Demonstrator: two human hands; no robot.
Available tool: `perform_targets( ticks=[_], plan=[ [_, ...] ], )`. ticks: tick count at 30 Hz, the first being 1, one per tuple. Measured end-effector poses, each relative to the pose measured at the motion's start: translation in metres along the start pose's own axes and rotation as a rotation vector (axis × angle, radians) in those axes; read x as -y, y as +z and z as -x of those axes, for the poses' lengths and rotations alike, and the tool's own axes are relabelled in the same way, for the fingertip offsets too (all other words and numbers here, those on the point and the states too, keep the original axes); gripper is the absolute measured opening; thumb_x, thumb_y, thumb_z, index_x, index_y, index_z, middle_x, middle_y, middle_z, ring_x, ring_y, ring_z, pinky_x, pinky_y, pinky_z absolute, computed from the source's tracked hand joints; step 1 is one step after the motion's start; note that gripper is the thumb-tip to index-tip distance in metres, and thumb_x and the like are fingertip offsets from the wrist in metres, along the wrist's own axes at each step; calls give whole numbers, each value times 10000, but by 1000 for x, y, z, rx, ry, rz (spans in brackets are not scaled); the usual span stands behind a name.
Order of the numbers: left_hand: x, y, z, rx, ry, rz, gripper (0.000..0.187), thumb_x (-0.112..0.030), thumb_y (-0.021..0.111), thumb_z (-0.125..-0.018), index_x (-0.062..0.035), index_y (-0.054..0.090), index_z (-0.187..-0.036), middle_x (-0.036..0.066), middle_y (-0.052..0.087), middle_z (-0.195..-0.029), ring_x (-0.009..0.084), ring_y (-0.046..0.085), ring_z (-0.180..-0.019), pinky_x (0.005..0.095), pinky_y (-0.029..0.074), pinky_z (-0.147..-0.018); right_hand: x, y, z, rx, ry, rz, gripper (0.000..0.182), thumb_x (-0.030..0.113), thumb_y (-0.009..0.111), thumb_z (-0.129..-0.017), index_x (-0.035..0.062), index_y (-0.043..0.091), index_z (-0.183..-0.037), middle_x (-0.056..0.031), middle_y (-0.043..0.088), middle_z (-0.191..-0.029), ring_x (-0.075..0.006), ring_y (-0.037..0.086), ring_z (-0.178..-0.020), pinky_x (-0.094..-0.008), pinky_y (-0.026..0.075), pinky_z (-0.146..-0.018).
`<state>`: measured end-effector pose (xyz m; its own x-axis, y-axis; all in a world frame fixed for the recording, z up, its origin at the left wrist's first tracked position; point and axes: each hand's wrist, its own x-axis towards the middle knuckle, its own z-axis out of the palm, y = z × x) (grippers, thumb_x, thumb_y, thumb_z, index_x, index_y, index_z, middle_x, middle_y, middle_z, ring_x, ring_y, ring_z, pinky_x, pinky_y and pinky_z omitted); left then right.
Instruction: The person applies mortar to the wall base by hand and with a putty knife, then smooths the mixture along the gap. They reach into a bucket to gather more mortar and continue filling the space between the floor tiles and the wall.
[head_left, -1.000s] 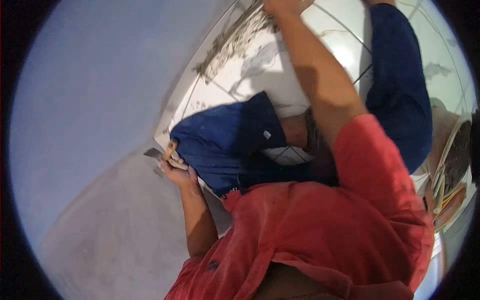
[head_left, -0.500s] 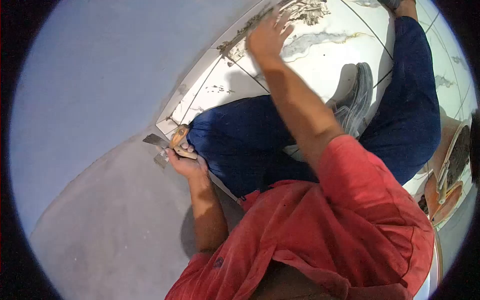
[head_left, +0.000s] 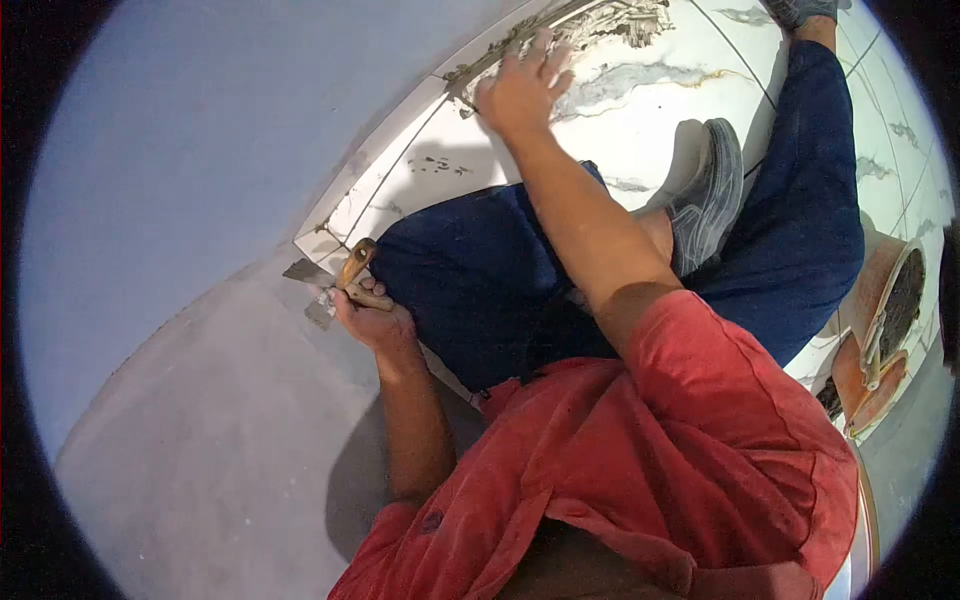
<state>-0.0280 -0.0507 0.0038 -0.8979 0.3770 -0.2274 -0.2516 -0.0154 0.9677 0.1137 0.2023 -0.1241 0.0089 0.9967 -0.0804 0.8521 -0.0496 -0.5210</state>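
Observation:
My left hand [head_left: 378,322] is closed around the wooden handles of two putty knives [head_left: 357,262], beside my bent knee. Their metal blades [head_left: 318,312] point left over the grey surface. Farther up, my right hand [head_left: 518,98] is over the white marbled tile, close to the wall edge, with fingers spread and nothing visible in it. Whether its fingertips touch the tile I cannot tell. Dark, crumbly residue [head_left: 640,22] lies along the tile's edge just beyond it.
A blue-grey wall [head_left: 200,150] rises at the left. My dark trouser legs [head_left: 800,200] and a grey shoe [head_left: 708,195] rest on the tiles. At the right are an orange-brown container [head_left: 880,290] with dark material and another orange piece [head_left: 868,395] below it.
My right hand has moved slightly left and down the tile edge. My left hand still holds the putty knives, their handles turned slightly. The view has shifted a little.

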Motion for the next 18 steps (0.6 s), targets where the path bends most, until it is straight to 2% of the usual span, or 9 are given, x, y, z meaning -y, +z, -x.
perform_targets(
  ticks=[1,5,8,9,10,11,13,14,18],
  plan=[
    [0,6,3,-16,17,-7,364,-343,374,-992,-28,538,-1072,56,575,-811,120,536,-628,246,439,-546,5,2,2,-9,-19,49,664,359,540,-843,99,425,-1443,-261,60,-1581,-544,-38,-1425,-697,82,-1096],
    [3,-6,1,-27,-48,-13,362,-348,378,-993,-38,554,-1055,47,580,-815,129,541,-649,254,439,-578,-3,-22,21,178,-250,20,678,413,555,-846,129,429,-1448,-249,137,-1572,-542,30,-1424,-706,130,-1081],
    [14,-8,-6,-60,-55,80,358,-363,395,-995,-49,560,-1040,39,578,-803,132,540,-663,267,439,-591,-39,-47,-13,-156,-61,-14,674,430,553,-853,133,431,-1445,-258,182,-1556,-533,46,-1425,-693,161,-1081],
    [12,-4,-2,-83,-49,103,358,-370,400,-995,-52,560,-1042,35,578,-800,133,540,-667,271,441,-594,-61,-57,-34,-206,3,115,674,428,553,-854,114,431,-1438,-267,205,-1545,-537,65,-1419,-688,194,-1071],
    [10,-5,1,-109,-45,120,358,-376,406,-995,-56,560,-1044,32,578,-797,133,541,-671,275,443,-596,-87,-66,-55,-324,36,118,675,423,558,-849,80,444,-1419,-282,218,-1534,-541,76,-1413,-695,212,-1056],
    [13,-18,-2,-61,-18,75,358,-392,424,-993,-66,561,-1050,31,579,-799,131,551,-682,273,449,-605,-106,-91,-71,-328,61,120,672,422,560,-852,49,455,-1402,-285,226,-1527,-542,85,-1406,-700,213,-1048],
    [9,-7,2,-31,8,109,332,-383,436,-1000,-76,555,-1041,36,577,-777,151,561,-671,294,470,-597,-147,-116,-103,-182,129,282,620,427,562,-864,94,488,-1382,-268,230,-1528,-546,94,-1400,-697,217,-1047],
    [7,-5,4,-19,25,124,319,-379,442,-1003,-82,552,-1037,39,576,-766,161,566,-665,304,480,-593,-157,-124,-110,-46,135,389,602,437,557,-872,143,489,-1393,-249,207,-1544,-546,79,-1405,-695,209,-1053],
    [7,-2,4,-35,-8,156,316,-368,451,-999,-72,560,-1014,29,558,-715,148,557,-655,286,466,-583,-170,-111,-93,64,55,446,578,465,505,-894,229,465,-1421,-226,164,-1573,-543,19,-1423,-696,181,-1068]
  ],
)
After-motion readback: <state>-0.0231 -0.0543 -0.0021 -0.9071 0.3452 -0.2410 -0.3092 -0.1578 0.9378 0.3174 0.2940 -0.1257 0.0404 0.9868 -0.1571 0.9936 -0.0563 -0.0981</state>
